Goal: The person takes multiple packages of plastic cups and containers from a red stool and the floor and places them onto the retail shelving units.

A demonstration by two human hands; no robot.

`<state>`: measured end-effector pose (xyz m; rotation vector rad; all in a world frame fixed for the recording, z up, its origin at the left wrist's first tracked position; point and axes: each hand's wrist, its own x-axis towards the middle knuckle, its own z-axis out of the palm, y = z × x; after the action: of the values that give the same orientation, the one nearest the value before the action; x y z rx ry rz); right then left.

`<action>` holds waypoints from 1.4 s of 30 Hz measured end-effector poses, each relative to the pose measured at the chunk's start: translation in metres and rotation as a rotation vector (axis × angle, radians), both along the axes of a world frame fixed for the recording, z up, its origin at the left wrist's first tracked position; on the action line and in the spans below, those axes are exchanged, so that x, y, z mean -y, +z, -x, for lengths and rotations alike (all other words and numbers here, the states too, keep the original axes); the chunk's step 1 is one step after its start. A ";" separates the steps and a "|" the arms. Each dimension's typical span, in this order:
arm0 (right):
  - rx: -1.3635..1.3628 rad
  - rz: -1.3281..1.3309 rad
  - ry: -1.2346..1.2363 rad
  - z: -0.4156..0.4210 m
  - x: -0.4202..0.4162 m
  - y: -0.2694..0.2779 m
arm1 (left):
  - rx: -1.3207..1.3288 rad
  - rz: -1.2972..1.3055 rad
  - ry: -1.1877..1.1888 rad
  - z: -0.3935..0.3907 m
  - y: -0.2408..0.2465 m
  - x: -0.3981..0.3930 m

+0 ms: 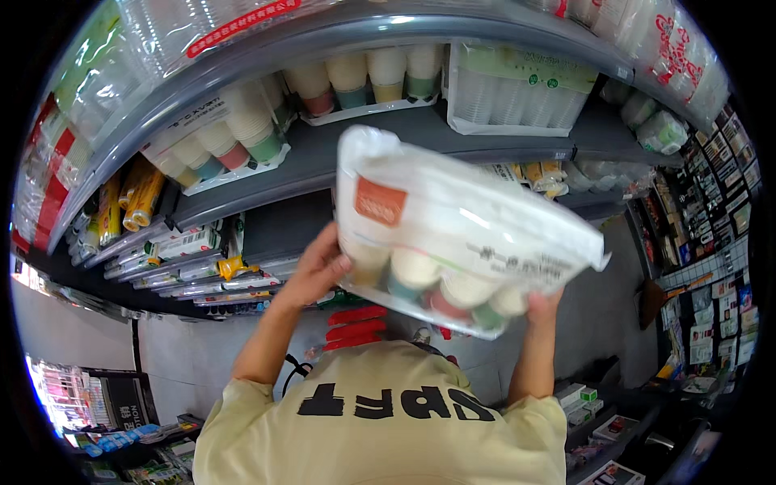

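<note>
Between my two hands is a plastic-wrapped pack of paper cups [448, 242], tilted down towards the right and slightly blurred. The cups inside have coloured ends, and the white wrap bears an orange patch and writing. My left hand [321, 267] grips the pack's left side, thumb on its front. At the lower right corner my right hand [544, 303] holds it, the fingers partly hidden behind the wrap. Beyond the pack, a grey shelf [400, 134] carries similar cup packs [227, 145] on the left and middle, and a pack of clear plastic cups [515, 94] at the right.
An upper shelf edge [388, 27] curves overhead, with bagged plastic ware on it. Lower shelves at the left hold yellow rolls [142, 200] and wrapped goods. Red items [356, 327] are by the floor. Racks of small packaged goods [703, 327] stand at the right.
</note>
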<state>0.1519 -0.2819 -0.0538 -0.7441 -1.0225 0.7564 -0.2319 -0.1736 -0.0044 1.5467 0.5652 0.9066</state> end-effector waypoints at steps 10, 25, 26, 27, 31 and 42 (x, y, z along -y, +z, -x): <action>0.215 0.025 0.034 0.078 -0.195 0.144 | -0.187 -0.401 0.732 0.019 0.069 -0.063; 0.556 -0.141 -0.280 0.089 -0.269 0.174 | -0.287 -0.694 0.877 0.009 0.080 -0.118; 0.551 -0.128 -0.289 0.090 -0.267 0.174 | -0.286 -0.674 0.859 0.009 0.083 -0.115; 0.551 -0.119 -0.294 0.092 -0.263 0.174 | -0.281 -0.654 0.847 0.010 0.086 -0.114; 0.455 -0.129 -0.338 0.095 -0.255 0.163 | -0.327 -0.718 0.836 0.014 0.079 -0.121; 0.548 -0.116 -0.384 0.095 -0.282 0.164 | -0.308 -0.775 0.829 0.012 0.079 -0.152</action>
<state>0.0566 0.0005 0.1105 -1.0386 -1.3463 0.1537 -0.2436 -0.0216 0.0745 2.2093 1.2263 1.6556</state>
